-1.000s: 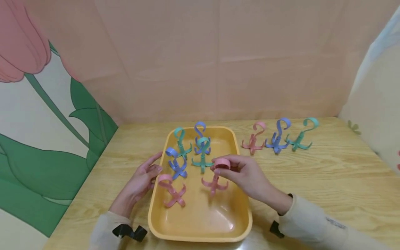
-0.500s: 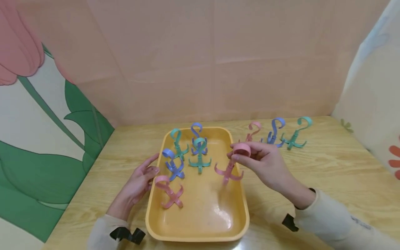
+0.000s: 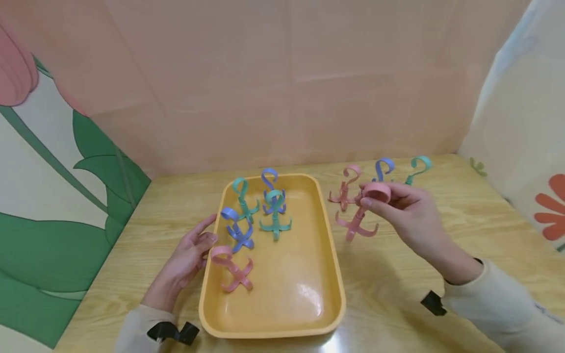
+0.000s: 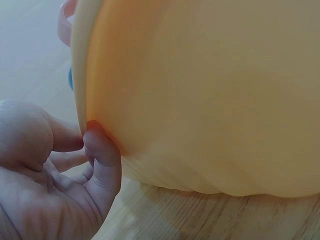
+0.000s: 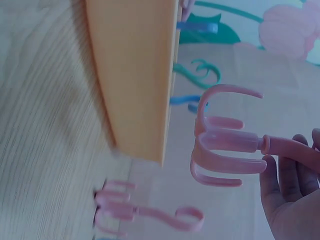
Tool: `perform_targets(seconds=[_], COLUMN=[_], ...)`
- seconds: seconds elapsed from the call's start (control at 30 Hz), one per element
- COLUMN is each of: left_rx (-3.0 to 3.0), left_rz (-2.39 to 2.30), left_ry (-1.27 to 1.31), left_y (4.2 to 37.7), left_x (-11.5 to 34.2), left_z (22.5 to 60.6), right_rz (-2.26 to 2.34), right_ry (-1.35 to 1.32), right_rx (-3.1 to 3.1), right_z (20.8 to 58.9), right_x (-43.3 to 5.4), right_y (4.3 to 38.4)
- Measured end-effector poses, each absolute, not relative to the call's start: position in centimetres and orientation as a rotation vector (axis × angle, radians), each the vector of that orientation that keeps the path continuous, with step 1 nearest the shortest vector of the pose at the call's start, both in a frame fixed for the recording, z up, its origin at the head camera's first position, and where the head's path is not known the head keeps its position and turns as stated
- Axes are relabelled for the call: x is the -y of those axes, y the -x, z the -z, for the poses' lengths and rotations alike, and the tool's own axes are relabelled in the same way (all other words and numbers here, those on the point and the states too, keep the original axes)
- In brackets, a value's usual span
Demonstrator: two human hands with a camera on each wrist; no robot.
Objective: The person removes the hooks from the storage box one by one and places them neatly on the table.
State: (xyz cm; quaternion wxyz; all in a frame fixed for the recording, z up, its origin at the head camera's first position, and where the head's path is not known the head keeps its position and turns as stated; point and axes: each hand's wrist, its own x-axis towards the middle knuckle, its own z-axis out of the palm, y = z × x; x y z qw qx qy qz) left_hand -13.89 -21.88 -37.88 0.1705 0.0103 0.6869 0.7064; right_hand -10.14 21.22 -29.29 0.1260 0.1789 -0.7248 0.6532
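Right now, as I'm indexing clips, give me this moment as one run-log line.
right hand: holds raised pink hook | left hand: pinches tray rim | in tray: two green hooks, two blue hooks, one pink hook

Pink 4-prong hook (image 3: 355, 224), curl-topped, held midair R of yellow tray (image 3: 287, 279), prongs down. Tray: rounded rect., 5 hooks (image 3: 275, 227) (2 teal, 2 blue, 1 pink) inside.

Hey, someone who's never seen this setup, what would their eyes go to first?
Most likely the yellow tray low in the middle of the head view, holding five pink, blue and green hooks. After that, probably the pink hook held by its curled top in the right hand, over the wooden table right of the tray. The large flower picture at far left may stand out too.
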Motion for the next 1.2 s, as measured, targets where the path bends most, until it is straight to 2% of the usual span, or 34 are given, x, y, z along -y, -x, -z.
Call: perform_targets(seconds=[0.57,0.87,1.2], left_rx=[-1.963,-1.954,-1.974], left_rz=[-2.006,-2.022,-1.995], left_ry=[-0.063,-0.087,-0.067], left_y=[13.6,14.5,14.4], left_x=[22.5,21.6,22.0], left_z=[38.2,37.7,37.5], right_rz=[-1.906,-1.878,-1.84], right_ry=[-0.295,-0.192,-0.115], right_rx=[2.112,2.085,2.047], right_z=[30.5,30.4,31.0], right_x=[-28.3,-32.4,-35.7], right_y=[9.5,8.8,9.5])
